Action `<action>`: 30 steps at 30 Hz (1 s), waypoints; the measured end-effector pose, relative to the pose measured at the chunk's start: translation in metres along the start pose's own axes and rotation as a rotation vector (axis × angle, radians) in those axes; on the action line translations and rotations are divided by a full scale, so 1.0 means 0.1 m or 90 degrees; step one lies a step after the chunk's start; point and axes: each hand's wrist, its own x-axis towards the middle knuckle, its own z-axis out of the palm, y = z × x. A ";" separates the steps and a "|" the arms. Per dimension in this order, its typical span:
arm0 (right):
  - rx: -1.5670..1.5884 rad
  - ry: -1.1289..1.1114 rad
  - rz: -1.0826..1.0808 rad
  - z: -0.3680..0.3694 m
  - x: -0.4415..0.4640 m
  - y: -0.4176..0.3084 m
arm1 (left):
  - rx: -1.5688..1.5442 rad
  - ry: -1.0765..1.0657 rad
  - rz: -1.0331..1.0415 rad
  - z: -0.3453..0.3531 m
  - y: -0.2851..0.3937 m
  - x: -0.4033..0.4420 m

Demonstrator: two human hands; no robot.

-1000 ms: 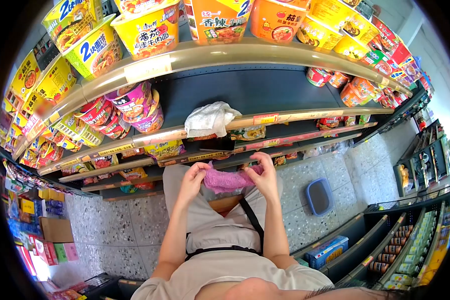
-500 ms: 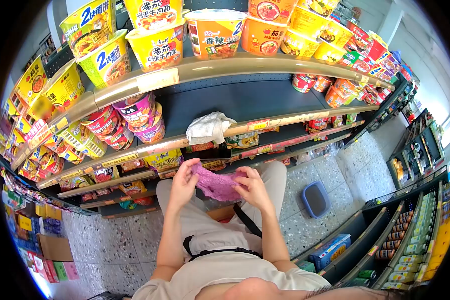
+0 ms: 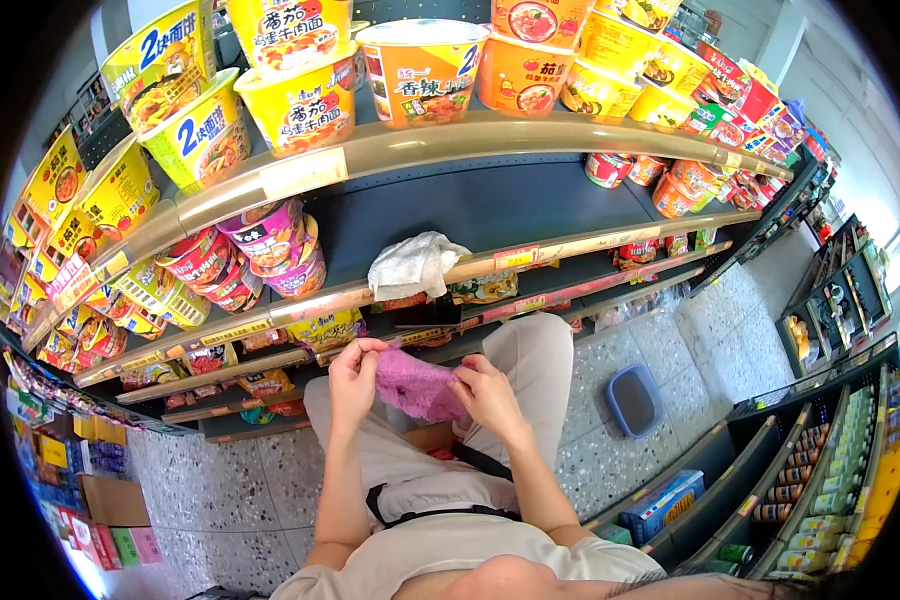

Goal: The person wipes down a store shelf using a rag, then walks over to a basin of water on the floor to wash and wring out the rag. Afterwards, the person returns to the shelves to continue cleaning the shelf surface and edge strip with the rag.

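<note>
A fuzzy pink-purple cloth (image 3: pixel 418 388) is stretched between my two hands, above my lap. My left hand (image 3: pixel 356 376) pinches its left end, and my right hand (image 3: pixel 486 394) grips its right end. Just beyond, a crumpled white cloth (image 3: pixel 417 264) hangs over the front edge of the middle shelf (image 3: pixel 530 205). Purple instant noodle bowls (image 3: pixel 275 248) are stacked on that shelf to the left of the white cloth.
Large noodle tubs (image 3: pixel 425 75) line the upper shelf in front of me. Bagged goods (image 3: pixel 325 328) fill the lower shelves. On the speckled floor at right stands a blue-grey bin (image 3: pixel 634 402). Another stocked shelf unit (image 3: pixel 770 480) rises behind it; cartons (image 3: pixel 115 500) sit at left.
Both hands have shifted slightly left and down with the pink-purple cloth, which now hangs more spread out. The view has tilted a little; the white cloth has stayed on the shelf edge.
</note>
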 end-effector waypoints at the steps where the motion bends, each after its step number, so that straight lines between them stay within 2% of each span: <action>1: -0.002 0.022 -0.007 0.01 0.02 0.02 | -0.022 0.007 -0.018 0.04 0.02 -0.01; 5: 0.029 0.020 0.147 0.03 0.11 0.03 | -0.089 0.032 -0.002 0.24 0.06 -0.06; 7: 0.089 -0.006 0.229 0.04 0.15 0.05 | 0.036 -0.011 -0.053 0.28 0.09 -0.13; 8: 0.198 -0.008 0.252 0.09 0.18 0.11 | 0.097 -0.033 -0.076 0.31 0.12 -0.14; 9: 0.306 -0.010 0.275 0.13 0.22 0.16 | 0.182 -0.045 -0.041 0.37 0.20 -0.15; 10: 0.414 -0.013 0.297 0.17 0.25 0.20 | 0.213 -0.051 0.068 0.42 0.21 -0.14; 12: 0.458 -0.001 0.242 0.21 0.31 0.17 | 0.375 -0.174 -0.050 0.45 0.37 -0.13; 13: 0.478 0.005 0.214 0.17 0.35 0.11 | 0.356 -0.172 -0.094 0.49 0.31 -0.13; 16: 0.390 -0.041 0.154 -0.02 0.44 -0.10 | 0.371 -0.040 0.134 0.51 0.03 -0.11; 17: 0.389 -0.073 0.133 0.02 0.44 -0.03 | 0.342 -0.032 0.118 0.48 -0.05 -0.08; 20: 0.289 -0.018 -0.046 0.02 0.46 -0.06 | 0.367 0.013 0.166 0.41 0.00 0.00; 21: 0.269 -0.057 -0.041 0.01 0.48 -0.06 | 0.308 0.014 0.110 0.41 -0.01 0.01; 23: 0.147 0.035 -0.118 0.02 0.51 -0.12 | 0.189 0.018 0.003 0.40 -0.02 0.04; 24: 0.085 0.082 -0.158 0.03 0.54 -0.16 | 0.156 0.039 -0.006 0.41 -0.06 0.06; 25: 0.053 0.071 -0.121 0.03 0.53 -0.20 | 0.121 0.061 -0.016 0.43 -0.14 0.09; 27: 0.208 0.031 -0.076 0.09 0.56 -0.21 | -0.018 0.058 -0.042 0.48 -0.17 0.15; 28: 0.285 0.009 -0.052 0.11 0.60 -0.22 | -0.122 0.007 -0.071 0.51 -0.16 0.18; 30: 0.323 0.041 -0.015 0.15 0.64 -0.23 | -0.154 -0.085 -0.122 0.47 -0.17 0.25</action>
